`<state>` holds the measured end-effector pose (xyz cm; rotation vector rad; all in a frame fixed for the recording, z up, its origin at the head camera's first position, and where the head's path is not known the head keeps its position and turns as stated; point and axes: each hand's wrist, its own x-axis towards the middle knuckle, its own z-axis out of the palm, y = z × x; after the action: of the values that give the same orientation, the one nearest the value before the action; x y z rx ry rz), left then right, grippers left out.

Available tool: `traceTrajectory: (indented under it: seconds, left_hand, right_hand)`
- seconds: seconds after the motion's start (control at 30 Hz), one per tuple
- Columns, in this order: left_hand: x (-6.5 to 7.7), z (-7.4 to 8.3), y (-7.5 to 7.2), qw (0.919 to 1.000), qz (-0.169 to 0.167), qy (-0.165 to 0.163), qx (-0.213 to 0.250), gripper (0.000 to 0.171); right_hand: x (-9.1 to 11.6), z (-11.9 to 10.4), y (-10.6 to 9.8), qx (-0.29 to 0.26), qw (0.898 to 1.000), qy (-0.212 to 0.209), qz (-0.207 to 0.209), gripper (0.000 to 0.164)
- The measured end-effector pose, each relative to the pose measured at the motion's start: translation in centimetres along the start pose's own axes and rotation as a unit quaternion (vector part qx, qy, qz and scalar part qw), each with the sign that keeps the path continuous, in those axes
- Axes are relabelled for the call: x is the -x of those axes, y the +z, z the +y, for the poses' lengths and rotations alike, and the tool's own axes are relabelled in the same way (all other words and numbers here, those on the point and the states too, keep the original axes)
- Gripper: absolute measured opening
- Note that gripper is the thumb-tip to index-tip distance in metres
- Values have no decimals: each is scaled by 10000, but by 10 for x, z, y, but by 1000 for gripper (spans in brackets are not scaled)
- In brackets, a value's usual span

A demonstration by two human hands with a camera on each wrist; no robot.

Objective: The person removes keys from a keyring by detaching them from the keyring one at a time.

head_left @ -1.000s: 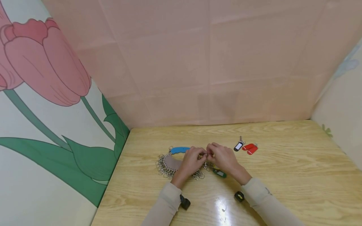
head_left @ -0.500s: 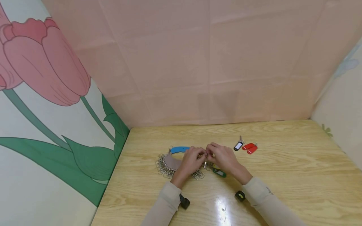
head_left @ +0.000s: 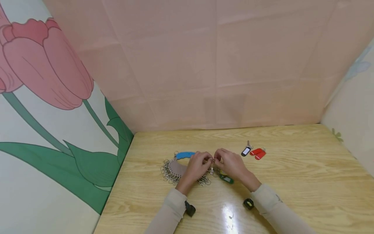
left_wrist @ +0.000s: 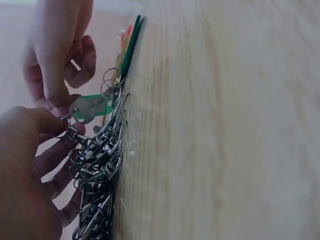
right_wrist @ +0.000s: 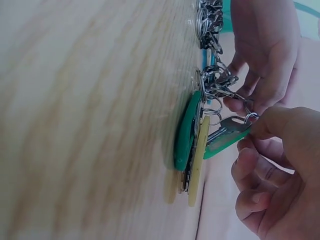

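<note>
A grey fan-shaped key holder point(head_left: 177, 168) with a blue handle point(head_left: 185, 155) lies on the table, its curved edge hung with many metal rings point(left_wrist: 97, 170). My left hand point(head_left: 199, 165) is over its right end, thumb and finger pinching a small key ring point(left_wrist: 64, 126). Facing it, my right hand point(head_left: 232, 164) pinches the ring end of a translucent green key tag point(right_wrist: 227, 141). A key point(right_wrist: 232, 123) hangs with that tag. Below my fingers lie a darker green key tag point(right_wrist: 187, 132) and a yellow key tag point(right_wrist: 200, 165), close to the holder's rings.
To the right at the back lie a black-framed key tag point(head_left: 246, 151) with a key and two red key tags point(head_left: 258, 153). The wooden table point(head_left: 292, 182) meets a pink-covered back wall point(head_left: 181, 81). A painted tulip wall point(head_left: 49, 65) stands at the left.
Both hands stay in nearly the same place. Their fingertips shift slightly around the ring, with a small gap now showing between them.
</note>
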<state>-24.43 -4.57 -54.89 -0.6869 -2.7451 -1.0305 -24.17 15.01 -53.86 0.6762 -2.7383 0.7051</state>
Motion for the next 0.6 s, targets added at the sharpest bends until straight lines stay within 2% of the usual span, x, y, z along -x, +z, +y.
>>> traceTrajectory:
  seconds: [0.13,0.43,0.6]
  left_hand:
    - [1,1,-1,10000,-24,-6,73,16]
    - [1,1,-2,9999,-58,-62,63,18]
    - [1,0,-2,10000,-4,-68,64,18]
  right_hand:
    - [0,-1,-1,-112,9999,78,-72,5]
    - [1,1,0,400,9978,-505,132,5]
    - [1,0,0,264,9990,-333,159,5]
